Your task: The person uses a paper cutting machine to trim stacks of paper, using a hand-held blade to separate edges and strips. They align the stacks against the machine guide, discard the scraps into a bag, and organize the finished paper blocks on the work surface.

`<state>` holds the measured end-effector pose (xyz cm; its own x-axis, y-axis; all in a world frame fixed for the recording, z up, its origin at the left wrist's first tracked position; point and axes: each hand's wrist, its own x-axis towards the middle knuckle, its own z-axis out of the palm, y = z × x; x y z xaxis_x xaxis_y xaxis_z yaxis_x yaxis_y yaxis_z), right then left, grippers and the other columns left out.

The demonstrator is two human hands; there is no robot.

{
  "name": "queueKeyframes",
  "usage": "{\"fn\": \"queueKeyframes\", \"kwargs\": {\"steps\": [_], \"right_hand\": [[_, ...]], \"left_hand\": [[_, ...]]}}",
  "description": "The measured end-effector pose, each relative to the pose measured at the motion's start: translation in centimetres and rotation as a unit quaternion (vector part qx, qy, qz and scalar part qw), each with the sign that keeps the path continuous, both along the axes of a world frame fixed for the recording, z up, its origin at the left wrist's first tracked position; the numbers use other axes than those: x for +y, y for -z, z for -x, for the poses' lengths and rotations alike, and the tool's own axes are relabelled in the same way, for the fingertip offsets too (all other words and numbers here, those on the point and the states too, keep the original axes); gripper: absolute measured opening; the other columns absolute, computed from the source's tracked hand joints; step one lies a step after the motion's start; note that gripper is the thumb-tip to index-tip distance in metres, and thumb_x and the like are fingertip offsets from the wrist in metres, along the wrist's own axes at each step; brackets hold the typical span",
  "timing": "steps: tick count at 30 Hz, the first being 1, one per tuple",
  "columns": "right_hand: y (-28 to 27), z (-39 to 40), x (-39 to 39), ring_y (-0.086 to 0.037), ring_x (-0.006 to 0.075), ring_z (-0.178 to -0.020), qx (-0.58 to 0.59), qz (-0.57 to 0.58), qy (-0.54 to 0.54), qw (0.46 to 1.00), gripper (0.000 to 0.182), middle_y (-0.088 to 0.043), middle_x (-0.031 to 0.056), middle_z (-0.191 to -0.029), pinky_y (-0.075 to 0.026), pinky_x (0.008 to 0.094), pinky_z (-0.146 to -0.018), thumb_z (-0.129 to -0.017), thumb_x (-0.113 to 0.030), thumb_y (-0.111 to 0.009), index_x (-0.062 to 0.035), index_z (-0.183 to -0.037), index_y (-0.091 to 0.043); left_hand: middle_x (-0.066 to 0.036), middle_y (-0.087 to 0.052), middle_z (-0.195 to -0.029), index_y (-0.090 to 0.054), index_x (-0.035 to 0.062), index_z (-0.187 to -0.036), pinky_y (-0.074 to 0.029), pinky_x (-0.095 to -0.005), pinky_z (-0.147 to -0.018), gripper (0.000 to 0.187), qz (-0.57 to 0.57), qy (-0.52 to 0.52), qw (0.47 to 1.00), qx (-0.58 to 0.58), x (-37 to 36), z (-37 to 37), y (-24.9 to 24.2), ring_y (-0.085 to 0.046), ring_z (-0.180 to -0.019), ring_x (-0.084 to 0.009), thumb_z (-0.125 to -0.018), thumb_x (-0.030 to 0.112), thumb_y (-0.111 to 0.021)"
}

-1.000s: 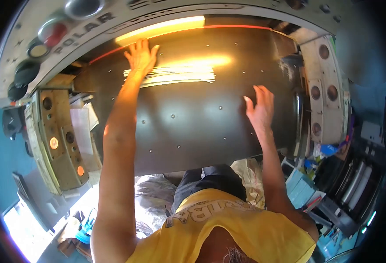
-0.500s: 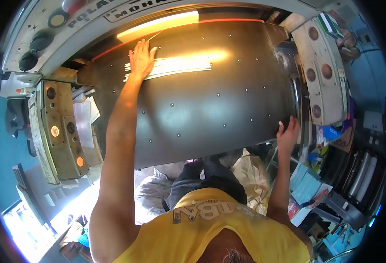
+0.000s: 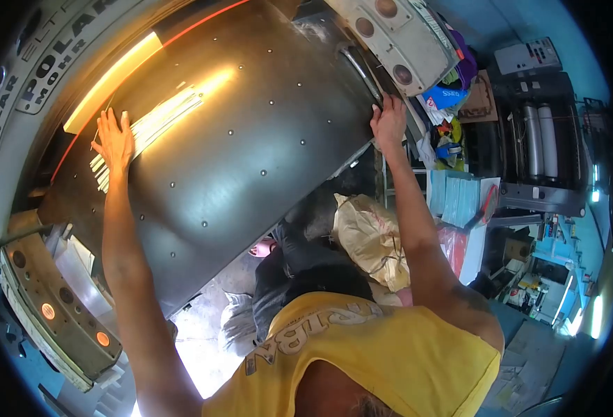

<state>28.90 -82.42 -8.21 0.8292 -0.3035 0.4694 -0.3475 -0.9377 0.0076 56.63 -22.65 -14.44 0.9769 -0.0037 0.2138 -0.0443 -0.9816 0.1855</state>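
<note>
My left hand [image 3: 115, 142], fingers spread, lies over the left part of a bunch of narrow white paper strips [image 3: 164, 115] on the dark metal table [image 3: 237, 187] of a paper cutter. Part of the strips is hidden under this hand. At the table's right front corner is my right hand [image 3: 390, 125], with thumb and fingers apart. Its fingertips are right at the near end of a shiny metal bar [image 3: 362, 73]. A red line of light [image 3: 202, 19] runs across the table behind the strips, along the machine's lit front.
Panels with round buttons stand at the table's left [image 3: 59, 309] and right [image 3: 383, 35]. A tan sack [image 3: 369, 236] sits on the floor below the right front edge. Stacked light-blue sheets [image 3: 452, 198] and a dark machine with pale rollers [image 3: 539, 142] are at the right.
The view has swung to the right and tilted. My right hand has moved up the table's right side to the metal bar. My left hand's fingers are spread wider, still over the strips.
</note>
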Motion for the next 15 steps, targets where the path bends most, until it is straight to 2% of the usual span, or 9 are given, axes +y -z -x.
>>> {"fn": "queueKeyframes", "kwargs": {"steps": [3, 4, 6, 8, 11, 13, 14, 15], "right_hand": [[2.1, 1.3, -2.1, -0.058, 0.0397, -0.106, -0.085, -0.092, -0.027, 0.992, 0.038, -0.061, 0.0186, -0.116, -0.049, 0.0487, -0.09, -0.087, -0.012, -0.066, -0.0037, -0.124, -0.064], [-1.5, 1.6, 0.5, -0.058, 0.0398, -0.102, -0.061, -0.046, -0.014, 0.997, 0.034, -0.062, 0.0188, -0.112, -0.049, 0.0492, -0.09, -0.086, -0.007, -0.064, -0.0048, -0.12, -0.065], [-6.3, 1.4, 3.3, -0.058, 0.0399, -0.101, -0.107, -0.049, -0.08, 0.99, 0.033, -0.062, 0.0187, -0.111, -0.048, 0.0496, -0.088, -0.085, -0.005, -0.063, -0.0045, -0.119, -0.066], [-12.0, -0.3, 3.6, -0.057, 0.0412, -0.1, -0.174, 0.023, -0.108, 0.978, 0.034, -0.062, 0.019, -0.112, -0.047, 0.05, -0.087, -0.085, -0.005, -0.064, -0.0039, -0.119, -0.066], [-19.5, -4.2, 0.6, -0.054, 0.0423, -0.104, -0.245, 0.123, -0.048, 0.96, 0.035, -0.061, 0.0204, -0.11, -0.045, 0.0502, -0.091, -0.085, -0.011, -0.065, -0.002, -0.119, -0.065], [-21.3, -6.6, -3.6, -0.055, 0.0424, -0.108, -0.168, 0.149, 0.035, 0.974, 0.037, -0.063, 0.0214, -0.113, -0.045, 0.0499, -0.096, -0.085, -0.018, -0.066, -0.0012, -0.118, -0.068], [-21.8, -7.5, -5.3, -0.06, 0.0421, -0.107, -0.101, 0.168, 0.077, 0.978, 0.034, -0.067, 0.0227, -0.111, -0.046, 0.0494, -0.097, -0.085, -0.02, -0.065, -0.0007, -0.111, -0.072], [-21.5, -8.6, -8.7, -0.066, 0.0411, -0.102, -0.078, 0.11, 0.03, 0.99, 0.031, -0.071, 0.0239, -0.104, -0.05, 0.0499, -0.092, -0.086, -0.023, -0.065, -0.0012, -0.106, -0.075]], "left_hand": [[-0.01, -0.028, -0.168, -0.036, 0.0118, -0.158, -0.011, -0.0675, -0.12, 0.071, -0.003, 0.0, 1.0, -0.013, -0.4, 0.0, -0.2, -0.023, -0.156, -0.0269, -0.105, 0.058, -0.033], [-0.009, -0.028, -0.168, -0.036, 0.0123, -0.158, -0.01, -0.0667, -0.12, 0.07, -0.007, -0.004, 1.0, -0.003, -0.5, 0.0, -0.4, -0.022, -0.156, -0.0263, -0.106, 0.058, -0.033], [-0.008, -0.026, -0.169, -0.036, 0.0129, -0.159, -0.008, -0.0649, -0.122, 0.07, -0.003, -0.015, 1.0, 0.014, -0.6, 0.2, -0.6, -0.02, -0.157, -0.0243, -0.106, 0.058, -0.033], [-0.007, -0.026, -0.169, -0.036, 0.0143, -0.159, -0.008, -0.0643, -0.122, 0.068, 0.01, -0.023, 0.999, 0.023, -0.9, 0.6, -1.1, -0.02, -0.157, -0.0234, -0.106, 0.057, -0.034], [-0.007, -0.028, -0.168, -0.037, 0.0156, -0.158, -0.008, -0.0639, -0.122, 0.066, -0.005, -0.029, 0.999, 0.019, -1.5, 0.9, -1.8, -0.019, -0.157, -0.0226, -0.106, 0.056, -0.035], [-0.009, -0.031, -0.167, -0.043, 0.0151, -0.156, -0.013, -0.062, -0.121, 0.065, -0.042, -0.011, 0.999, -0.027, -1.3, 0.5, -0.7, -0.024, -0.155, -0.0237, -0.105, 0.056, -0.037], [-0.012, -0.033, -0.165, -0.047, 0.0134, -0.152, -0.017, -0.0624, -0.119, 0.064, -0.001, 0.003, 0.999, -0.039, -1.4, 0.8, -0.7, -0.026, -0.154, -0.0279, -0.104, 0.056, -0.042], [-0.016, -0.038, -0.161, -0.052, 0.0104, -0.145, -0.018, -0.065, -0.117, 0.062, 0.136, 0.056, 0.984, -0.102, -0.4, -0.3, 1.6, -0.031, -0.15, -0.0319, -0.103, 0.055, -0.047]]}}
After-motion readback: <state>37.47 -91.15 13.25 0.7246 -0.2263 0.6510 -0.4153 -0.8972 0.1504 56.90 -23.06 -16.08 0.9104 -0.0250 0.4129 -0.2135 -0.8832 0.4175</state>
